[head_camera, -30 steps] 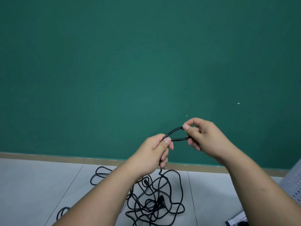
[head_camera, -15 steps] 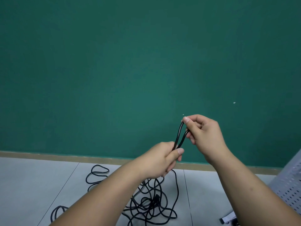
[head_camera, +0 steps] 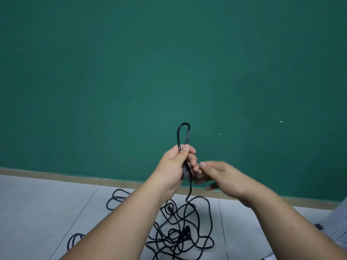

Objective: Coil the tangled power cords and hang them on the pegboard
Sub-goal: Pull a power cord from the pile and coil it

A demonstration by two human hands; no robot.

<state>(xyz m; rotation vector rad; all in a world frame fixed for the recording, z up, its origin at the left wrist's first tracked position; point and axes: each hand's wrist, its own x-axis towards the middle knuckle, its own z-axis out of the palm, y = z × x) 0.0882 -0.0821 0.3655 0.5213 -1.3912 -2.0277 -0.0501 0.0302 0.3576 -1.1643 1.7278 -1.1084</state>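
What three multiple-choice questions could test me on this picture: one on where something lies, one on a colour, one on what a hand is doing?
1. Where does the tangled heap lie?
A. on the floor by the green wall
B. on a table
C. on a hook

2. What colour is it?
A. white
B. black
C. orange

3. What is the left hand doing?
A. hanging idle
B. gripping an upright loop of cord
C. pressing on glass

Answers:
1 A: the strands sprawl over the grey tiles below the arms.
2 B: every strand is black.
3 B: thumb and fingers are curled round the loop's two strands.
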